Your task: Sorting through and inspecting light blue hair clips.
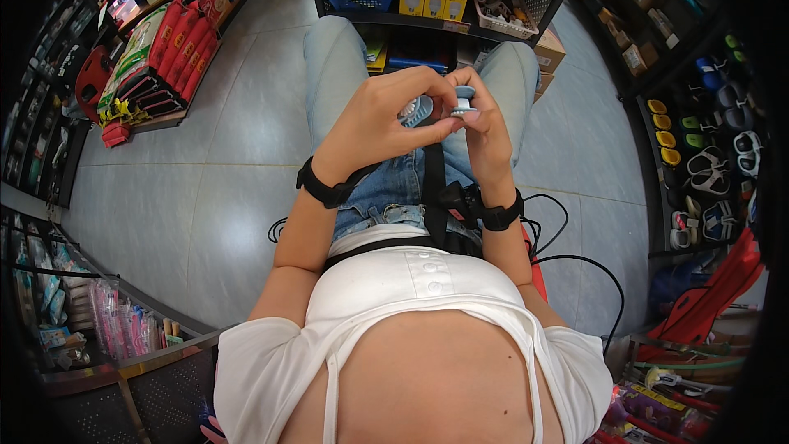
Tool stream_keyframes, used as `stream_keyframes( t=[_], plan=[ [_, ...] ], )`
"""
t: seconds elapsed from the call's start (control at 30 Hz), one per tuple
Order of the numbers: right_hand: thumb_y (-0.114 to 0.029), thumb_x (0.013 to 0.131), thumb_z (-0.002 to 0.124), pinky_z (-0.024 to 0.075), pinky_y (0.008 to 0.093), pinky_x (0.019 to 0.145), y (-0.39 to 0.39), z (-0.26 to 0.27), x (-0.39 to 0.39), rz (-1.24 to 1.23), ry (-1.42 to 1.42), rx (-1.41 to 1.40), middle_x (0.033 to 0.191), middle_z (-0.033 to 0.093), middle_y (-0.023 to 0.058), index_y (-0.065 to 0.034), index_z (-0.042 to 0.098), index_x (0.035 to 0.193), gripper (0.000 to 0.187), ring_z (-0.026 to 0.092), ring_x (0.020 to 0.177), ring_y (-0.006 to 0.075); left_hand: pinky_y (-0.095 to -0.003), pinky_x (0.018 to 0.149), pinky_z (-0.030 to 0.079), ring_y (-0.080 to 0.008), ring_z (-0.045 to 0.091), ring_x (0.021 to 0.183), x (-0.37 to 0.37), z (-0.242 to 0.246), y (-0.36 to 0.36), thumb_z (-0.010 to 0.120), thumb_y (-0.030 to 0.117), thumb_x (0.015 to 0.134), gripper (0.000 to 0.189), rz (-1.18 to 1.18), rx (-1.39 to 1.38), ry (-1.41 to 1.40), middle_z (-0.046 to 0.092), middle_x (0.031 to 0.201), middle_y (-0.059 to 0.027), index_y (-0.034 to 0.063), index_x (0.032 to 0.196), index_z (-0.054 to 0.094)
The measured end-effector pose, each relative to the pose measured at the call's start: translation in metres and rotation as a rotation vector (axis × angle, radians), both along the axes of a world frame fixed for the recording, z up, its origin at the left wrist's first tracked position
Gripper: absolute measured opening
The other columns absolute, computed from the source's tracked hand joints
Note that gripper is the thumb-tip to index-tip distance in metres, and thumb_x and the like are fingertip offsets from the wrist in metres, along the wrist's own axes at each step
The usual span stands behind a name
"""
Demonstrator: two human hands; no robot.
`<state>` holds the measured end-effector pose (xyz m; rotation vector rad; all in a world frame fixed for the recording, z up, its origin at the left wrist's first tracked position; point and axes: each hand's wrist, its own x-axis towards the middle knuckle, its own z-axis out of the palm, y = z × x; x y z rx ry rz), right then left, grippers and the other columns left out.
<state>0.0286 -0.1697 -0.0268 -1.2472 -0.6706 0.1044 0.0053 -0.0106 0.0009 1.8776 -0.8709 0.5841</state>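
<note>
Both of my hands meet above my lap, in front of the shelf. Between the thumb and fingers of my right hand is a small blue-and-white plastic piece; the fingertips of my left hand touch or nearly touch its left side. A light-blue plastic part with white ridges or teeth shows inside the curl of my left hand, which seems to hold it against the palm. The fingers hide much of both pieces, so their exact kind cannot be told.
Ahead stands a black metal shelf with a blue basket, yellow bulb boxes and a white basket. Red packages are stacked at left. Goggles and sandals hang on the right rack. Black cables loop beside my right arm.
</note>
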Motion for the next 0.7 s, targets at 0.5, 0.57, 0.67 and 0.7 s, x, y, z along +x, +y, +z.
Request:
stream_keyframes(
  t=[0.5,0.57,0.67,0.7],
  plan=[
    [-0.035,0.072,0.044,0.0264,0.0199,0.059,-0.0016,-0.0003,0.0006,0.012,-0.004,0.009,0.080,0.046,-0.0024,-0.0066,0.048,0.093,0.036,0.037,0.069,0.0045,-0.0253,0.064,0.045,-0.0159,0.059,0.070,-0.0024,0.0007,-0.0005,0.063,0.007,0.079,0.012,-0.009,-0.026,-0.012,0.063,0.079,-0.0083,0.0005,0.088,0.063],
    [-0.034,0.071,0.044,0.0278,0.0198,0.060,-0.0035,0.0004,0.0014,0.022,0.001,0.008,0.081,0.047,-0.0015,-0.0058,0.048,0.093,0.036,0.038,0.070,0.0050,-0.0244,0.061,0.044,-0.0150,0.059,0.068,-0.0035,0.0031,-0.0004,0.065,0.007,0.079,0.010,0.017,0.021,-0.030,0.062,0.077,-0.0072,0.0016,0.087,0.064],
    [-0.032,0.070,0.044,0.0305,0.0197,0.063,-0.0027,0.0013,0.0018,0.034,-0.012,0.009,0.081,0.048,0.0000,-0.0043,0.048,0.094,0.037,0.042,0.073,0.0064,-0.0240,0.058,0.042,-0.0141,0.058,0.066,-0.0003,-0.0017,-0.0004,0.066,0.008,0.079,0.010,-0.005,-0.008,-0.060,0.062,0.076,-0.0059,0.0023,0.087,0.064],
    [-0.031,0.069,0.044,0.0319,0.0197,0.064,-0.0024,0.0011,0.0020,0.033,-0.029,0.012,0.081,0.048,0.0007,-0.0035,0.047,0.094,0.037,0.043,0.073,0.0073,-0.0240,0.058,0.042,-0.0141,0.058,0.066,-0.0003,-0.0017,-0.0003,0.066,0.008,0.079,0.010,-0.005,-0.008,-0.060,0.062,0.076,-0.0059,0.0023,0.087,0.064]
  ],
)
